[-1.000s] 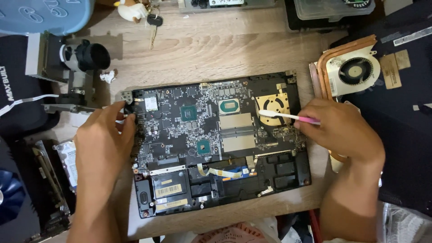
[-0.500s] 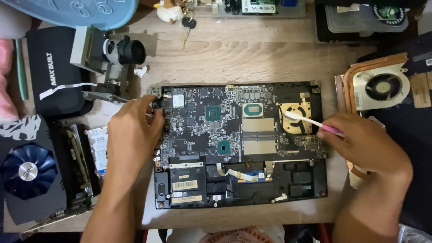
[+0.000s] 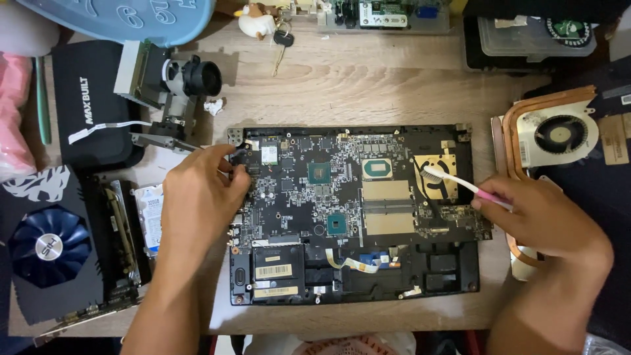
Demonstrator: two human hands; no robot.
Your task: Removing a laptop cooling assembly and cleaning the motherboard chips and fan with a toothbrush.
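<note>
head view: mid-frame, the opened laptop (image 3: 355, 217) lies on the desk; the left hand (image 3: 197, 197) pinches its left edge, the right hand (image 3: 545, 220) grips a toothbrush (image 3: 460, 184), bristles on the gold patch. hard scrubbing could likely dislodge tiny parts or snag the ribbon cable (image 3: 358, 265).

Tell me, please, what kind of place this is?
Probably a home electronics repair bench: an opened laptop with its circuit board bare lies on a wooden desk, beside a removed cooling fan and a loose graphics card.
</note>
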